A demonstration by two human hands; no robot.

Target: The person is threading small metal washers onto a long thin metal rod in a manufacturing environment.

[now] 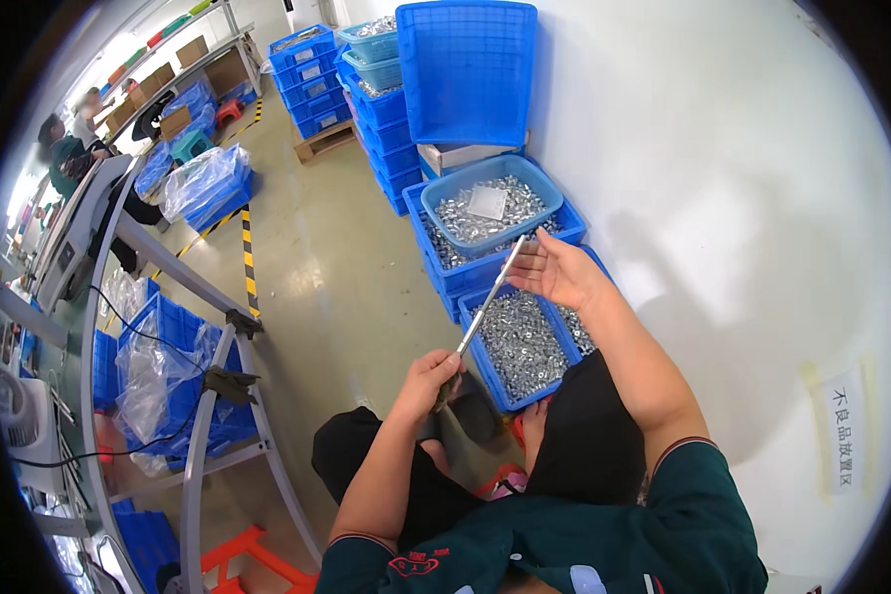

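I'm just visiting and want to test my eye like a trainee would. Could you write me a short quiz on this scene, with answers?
1. Which of the person's hands is closed around the lower end of the silver rod?
2. True or false: the light-blue tub just beyond the rod's upper end stands directly on the floor.
3. What lies on the small metal parts in that tub?
A) a glove
B) a pale square piece
C) a coiled cable

Key:
1. The left hand.
2. False: it sits on top of a blue crate.
3. B.
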